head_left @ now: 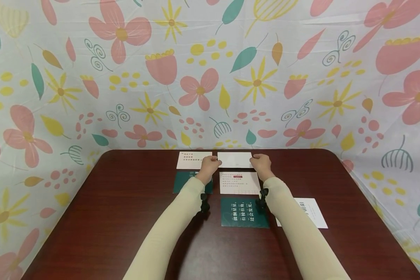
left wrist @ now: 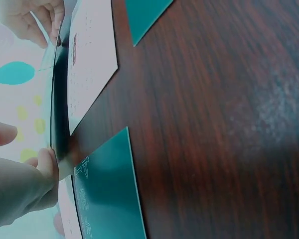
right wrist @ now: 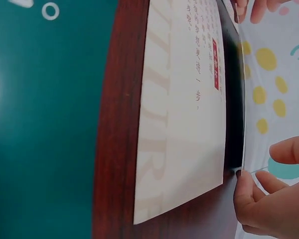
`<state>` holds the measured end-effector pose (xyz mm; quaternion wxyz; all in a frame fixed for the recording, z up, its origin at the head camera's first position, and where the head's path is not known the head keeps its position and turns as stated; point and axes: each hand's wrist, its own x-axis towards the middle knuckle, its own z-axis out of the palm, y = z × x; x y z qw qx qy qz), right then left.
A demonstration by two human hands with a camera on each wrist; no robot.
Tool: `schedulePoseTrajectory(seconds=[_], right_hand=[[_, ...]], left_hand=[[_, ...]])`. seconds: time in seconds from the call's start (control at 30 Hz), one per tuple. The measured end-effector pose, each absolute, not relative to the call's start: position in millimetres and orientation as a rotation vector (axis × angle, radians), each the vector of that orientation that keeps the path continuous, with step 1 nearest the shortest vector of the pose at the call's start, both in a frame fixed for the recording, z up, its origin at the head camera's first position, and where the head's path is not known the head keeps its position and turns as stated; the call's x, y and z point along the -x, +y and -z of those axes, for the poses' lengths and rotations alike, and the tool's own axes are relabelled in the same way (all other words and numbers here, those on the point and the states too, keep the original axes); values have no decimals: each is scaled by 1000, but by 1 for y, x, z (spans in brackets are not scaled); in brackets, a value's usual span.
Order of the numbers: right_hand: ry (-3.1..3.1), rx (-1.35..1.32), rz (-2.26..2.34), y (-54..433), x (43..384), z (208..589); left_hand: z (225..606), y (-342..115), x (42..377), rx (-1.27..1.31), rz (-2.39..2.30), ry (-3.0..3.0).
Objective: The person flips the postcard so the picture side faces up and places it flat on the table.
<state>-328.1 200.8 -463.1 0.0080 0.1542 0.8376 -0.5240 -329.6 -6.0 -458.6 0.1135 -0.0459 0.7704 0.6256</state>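
Observation:
At the table's far edge, a blank white card (head_left: 234, 160) is between the two hands, overlapping the tabletop in the head view. My left hand (head_left: 209, 169) pinches its left edge, and in the left wrist view one finger (left wrist: 2, 133) stands up clear of it. On the opposite edge, my right hand (head_left: 262, 166) pinches near the corner, also with a finger (right wrist: 290, 149) lifted away. Both wrist views show the card almost edge-on, with a dark strip below it. Just nearer lies a cream card (head_left: 239, 182) with red print.
Left of the white card lies another printed cream card (head_left: 187, 160), with a green card (head_left: 182, 182) below it, partly covered by the left arm. Nearer are a green card (head_left: 245, 212) with white characters and a white card (head_left: 315, 214) partly under the right arm. A floral cloth (head_left: 196, 116) hangs behind the table (head_left: 126, 217).

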Motion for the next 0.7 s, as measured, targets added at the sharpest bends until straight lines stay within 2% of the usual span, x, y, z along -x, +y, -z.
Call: schedulePoseTrajectory(seconds=[0.7], right_hand=[[2590, -432, 1691, 200, 331, 458]], left_hand=[[453, -11, 332, 91, -1912, 2247]])
